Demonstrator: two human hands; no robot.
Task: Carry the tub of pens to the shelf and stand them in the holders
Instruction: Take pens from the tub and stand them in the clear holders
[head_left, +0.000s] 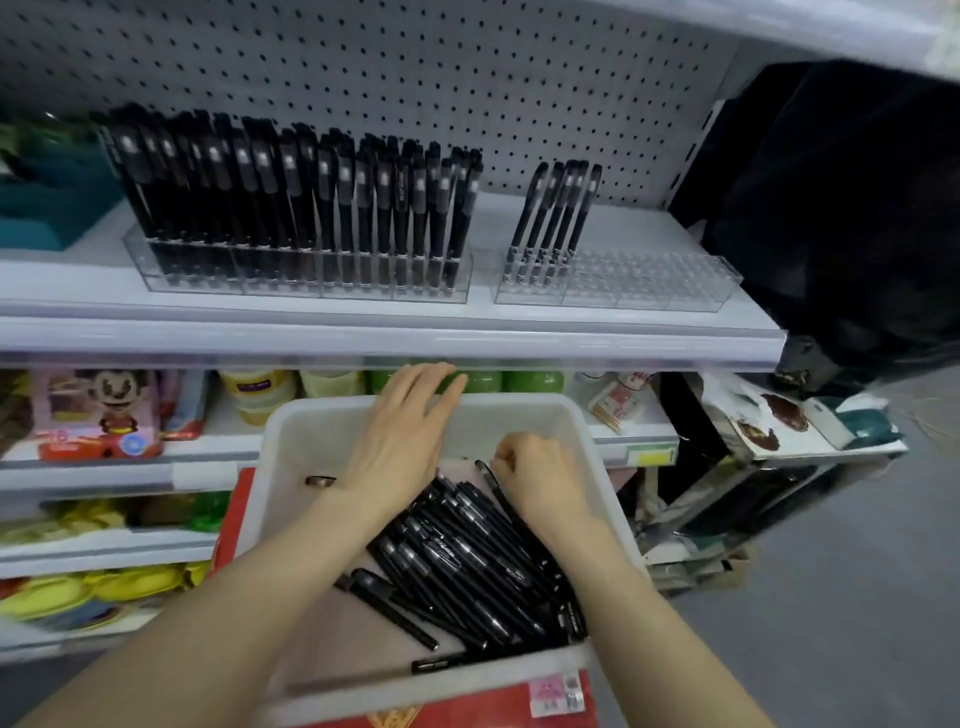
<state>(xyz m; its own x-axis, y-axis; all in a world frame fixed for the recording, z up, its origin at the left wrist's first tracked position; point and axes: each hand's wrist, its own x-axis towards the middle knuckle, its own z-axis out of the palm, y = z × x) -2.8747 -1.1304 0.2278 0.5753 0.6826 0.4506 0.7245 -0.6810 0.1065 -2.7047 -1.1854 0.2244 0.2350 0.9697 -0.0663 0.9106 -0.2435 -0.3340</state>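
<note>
Pinching one pen (487, 472) from the tub (291, 431), right hand (543, 480) fingers were curled; left hand (402, 441) fingers lay straight. Lifting singly toward the right holder (649, 286) was advised.

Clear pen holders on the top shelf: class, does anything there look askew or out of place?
The few black pens in the right clear plastic holder lean rightwards, bunched at its left end, with its other slots empty. The left clear plastic holder is packed full.

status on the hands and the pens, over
Status: left hand open over tub, right hand pinching one pen. Most pens lie in tub; right holder mostly empty. Nothing blocking shelf.
</note>
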